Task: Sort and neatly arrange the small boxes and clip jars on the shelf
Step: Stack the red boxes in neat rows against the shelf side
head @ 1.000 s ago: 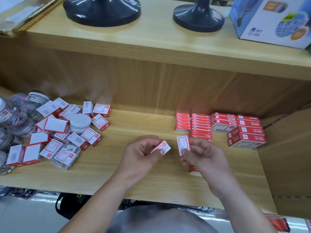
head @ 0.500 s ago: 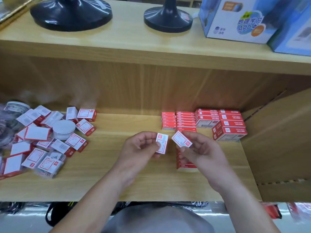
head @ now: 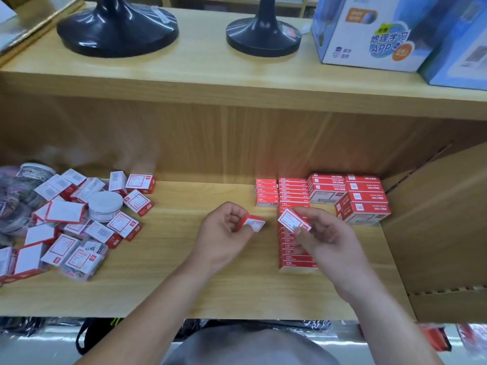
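Left hand (head: 224, 233) pinches a small box (head: 254, 223) beside the red stack (head: 297, 262); right hand (head: 325, 241) pinches another box (head: 291, 218) (label up) over it.

I can read "地理学习 APP" on the blue-and-white carton (head: 369, 43) on the upper shelf. The stacked red boxes (head: 365, 197) carry white print (upside down to me, too small to read). The labels on the left box (head: 254, 223) in my left hand (head: 224, 233) and the right box (head: 290, 219) in my right hand (head: 329, 243) are blurred.
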Motion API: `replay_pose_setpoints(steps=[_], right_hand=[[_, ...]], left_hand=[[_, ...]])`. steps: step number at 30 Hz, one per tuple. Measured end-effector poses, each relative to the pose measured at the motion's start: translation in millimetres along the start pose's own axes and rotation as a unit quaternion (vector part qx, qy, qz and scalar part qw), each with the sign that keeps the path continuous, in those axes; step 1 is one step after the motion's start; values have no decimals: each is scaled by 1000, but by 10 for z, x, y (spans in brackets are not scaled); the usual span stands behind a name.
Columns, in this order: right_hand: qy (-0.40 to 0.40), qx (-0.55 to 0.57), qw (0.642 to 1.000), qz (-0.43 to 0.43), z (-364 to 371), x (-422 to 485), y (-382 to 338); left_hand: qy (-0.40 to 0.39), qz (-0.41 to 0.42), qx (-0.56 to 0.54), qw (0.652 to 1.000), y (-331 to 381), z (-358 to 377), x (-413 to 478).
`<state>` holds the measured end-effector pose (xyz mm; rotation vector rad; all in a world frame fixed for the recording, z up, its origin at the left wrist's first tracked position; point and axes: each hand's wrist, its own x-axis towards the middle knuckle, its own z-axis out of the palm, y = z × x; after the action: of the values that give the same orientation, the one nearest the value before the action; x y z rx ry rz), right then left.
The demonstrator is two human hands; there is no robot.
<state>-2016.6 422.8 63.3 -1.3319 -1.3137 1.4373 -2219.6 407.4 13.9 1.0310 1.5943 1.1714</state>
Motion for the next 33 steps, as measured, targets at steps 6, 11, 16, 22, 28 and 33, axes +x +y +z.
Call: replay_pose_setpoints(steps=[6, 11, 16, 22, 28, 33], right_hand=[[44, -70, 996, -41, -100, 76, 47], [65, -157, 980, -101, -159, 125, 91], [80, -210, 968, -115, -131, 260, 140], [62, -327, 920, -207, 19, 404, 178], [-2, -378, 897, -229, 223, 517, 140], [41, -369, 900, -229, 179, 506, 176]], left_hand=[[32, 109, 121, 986, -338, 215, 390], [77, 124, 149, 978, -416, 298, 522], [109, 122, 178, 970, -404, 397, 541], [106, 115, 163, 974, -386, 385, 491], [33, 238, 141, 960, -314, 175, 242], [48, 208, 187, 959, -486, 109, 389]])
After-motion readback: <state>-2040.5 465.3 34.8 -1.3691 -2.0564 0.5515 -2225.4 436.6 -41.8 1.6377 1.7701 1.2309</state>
